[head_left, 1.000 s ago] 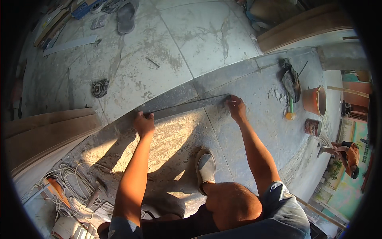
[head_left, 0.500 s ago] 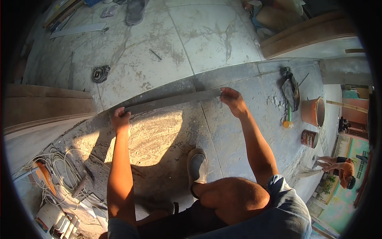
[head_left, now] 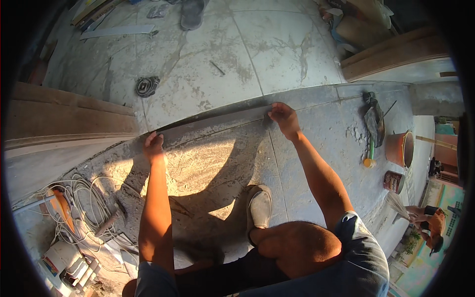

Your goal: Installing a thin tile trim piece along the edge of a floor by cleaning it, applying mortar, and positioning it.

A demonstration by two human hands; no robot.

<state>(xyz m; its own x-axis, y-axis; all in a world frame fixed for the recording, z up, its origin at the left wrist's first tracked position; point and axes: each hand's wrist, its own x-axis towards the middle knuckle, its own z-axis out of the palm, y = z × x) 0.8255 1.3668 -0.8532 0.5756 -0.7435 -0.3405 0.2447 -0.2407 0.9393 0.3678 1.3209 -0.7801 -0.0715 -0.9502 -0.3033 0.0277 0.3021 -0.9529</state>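
Observation:
A long, narrow grey tile-like strip [head_left: 215,124] spans the space between my two hands, along the edge of the pale tiled floor. At its left end, my left hand [head_left: 154,145] pinches the corner with thumb and fingers. My right hand [head_left: 285,120] grips the opposite end, fingers curled. A dark gap shows along the strip's far side, by the pale tiles [head_left: 198,74]. Below it lies rough, sunlit mortar [head_left: 200,161], beside laid grey tiles [head_left: 316,128].
A tape measure [head_left: 147,86] rests on the pale floor. To the right are a rubber mallet [head_left: 370,157], a bucket [head_left: 400,149] and a can [head_left: 393,181]. Coiled cable [head_left: 86,208] and a hammer [head_left: 106,223] lie at left. Another person [head_left: 433,225] bends over with a broom [head_left: 397,205].
Both hands have moved the strip a little farther away, closer to the pale floor's edge. The whole view has shifted slightly, and the other person has bent lower.

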